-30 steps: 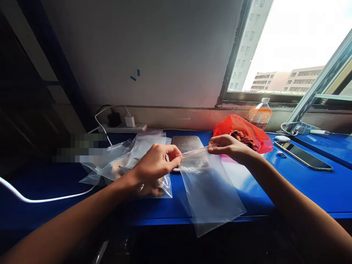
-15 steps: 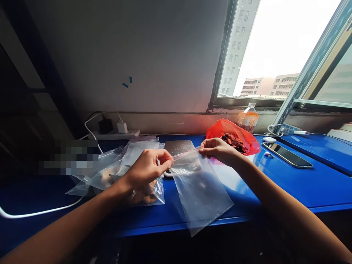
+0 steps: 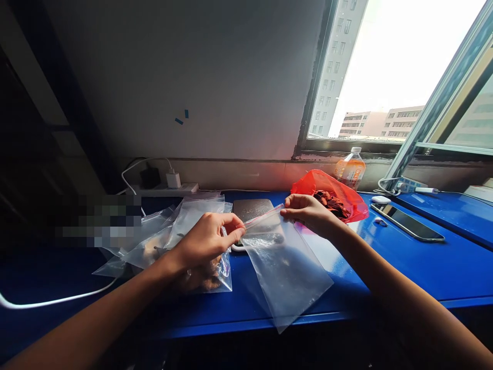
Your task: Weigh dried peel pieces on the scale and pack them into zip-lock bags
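Observation:
A clear zip-lock bag with a red strip along its top hangs between my hands over the front of the blue table. My left hand pinches its upper left corner, and my right hand pinches the upper right one. The bag looks flat, with nothing visible in it. Behind it sits a kitchen scale, partly covered by the bag. Under and beside my left forearm lie several filled clear bags with brown contents. A red plastic bag holding dark reddish dried pieces lies beyond my right hand.
An orange drink bottle stands below the window. A phone and a white earbud case lie on the blue table at right. A power strip with a white charger runs along the wall; a white cable crosses the left side.
The clear bag's lower end has swung slightly to the right. Both hands keep their pinch on its top corners. The whole view has shifted a little.

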### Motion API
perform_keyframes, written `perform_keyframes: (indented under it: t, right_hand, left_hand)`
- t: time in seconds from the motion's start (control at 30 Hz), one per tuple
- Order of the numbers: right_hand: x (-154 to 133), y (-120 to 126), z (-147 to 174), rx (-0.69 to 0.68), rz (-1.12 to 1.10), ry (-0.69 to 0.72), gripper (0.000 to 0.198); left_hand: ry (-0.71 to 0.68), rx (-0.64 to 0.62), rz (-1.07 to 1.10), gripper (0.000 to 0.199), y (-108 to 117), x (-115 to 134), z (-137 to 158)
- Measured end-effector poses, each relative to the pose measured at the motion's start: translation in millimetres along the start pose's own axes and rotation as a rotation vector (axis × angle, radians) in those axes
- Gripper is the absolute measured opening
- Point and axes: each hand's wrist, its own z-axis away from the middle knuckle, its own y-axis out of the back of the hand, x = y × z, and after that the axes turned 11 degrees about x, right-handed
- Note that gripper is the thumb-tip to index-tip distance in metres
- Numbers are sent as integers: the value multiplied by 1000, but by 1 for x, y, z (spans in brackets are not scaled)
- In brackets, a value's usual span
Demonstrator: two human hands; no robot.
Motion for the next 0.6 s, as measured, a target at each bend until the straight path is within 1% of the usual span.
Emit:
perform_keyframes:
  t: [0.07,0.1,0.13,0.2,0.27,0.3,0.37,0.47,0.57,0.6]
  right_hand:
    - [-6,16,2,-8,44,3,46]
    - [-7,26,2,-11,77,4,48]
    - [-7,38,2,-13,132,-2,47]
    - [-3,63,-2,-19,259,-22,42]
    - [6,83,-8,16,402,-12,35]
    - [12,90,-11,41,469,1,32]
    - [22,95,-18,112,629,20,25]
    - [33,92,-25,173,805,7,20]
    - [38,88,-28,174,814,-33,8]
    - [39,89,-28,200,806,-30,6]
  left_hand:
    - [-1,15,-51,34,8,-6,-6]
    - [0,71,-111,39,14,-11,-10]
    - [-6,142,-207,41,19,-19,-15]
    - [-3,281,-539,44,31,-38,-25]
    - [75,312,-655,55,40,-59,-33]
    - [120,298,-692,59,43,-68,-36]
    - [169,246,-709,52,46,-82,-39]
    - [176,188,-699,36,46,-90,-40]
    - [166,205,-711,36,47,-91,-42]
    - [172,215,-722,38,49,-92,-42]
